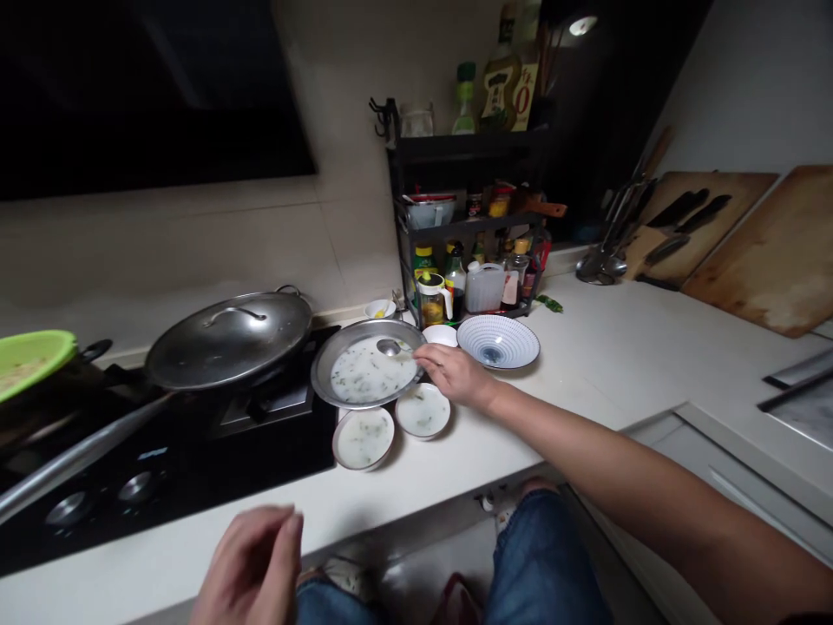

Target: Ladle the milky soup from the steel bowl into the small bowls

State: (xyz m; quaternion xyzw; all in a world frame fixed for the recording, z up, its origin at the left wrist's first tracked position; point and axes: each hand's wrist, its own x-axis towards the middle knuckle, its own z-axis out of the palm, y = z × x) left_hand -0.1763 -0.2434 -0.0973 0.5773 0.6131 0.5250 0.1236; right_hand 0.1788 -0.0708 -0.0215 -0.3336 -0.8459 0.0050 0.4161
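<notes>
My right hand [455, 373] is closed on the handle of a small metal ladle [389, 347], whose bowl is over the milky soup with green bits in a wide metal basin [324, 391]. Just in front of the basin stand two small bowls holding similar soup: a left bowl [364, 438] and a right bowl [423, 411], the latter close below my right hand. Low in the view, before the counter edge, my left hand [251, 569] is loosely curled with no object visible in it.
A lidded wok [227, 343] sits on the black stove, its long handle pointing toward me. Behind the basin are a white bowl [441, 335], a patterned blue-and-white bowl [498, 340] and a black spice rack [468, 143]. Cutting boards [768, 252] and a knife block lean at right.
</notes>
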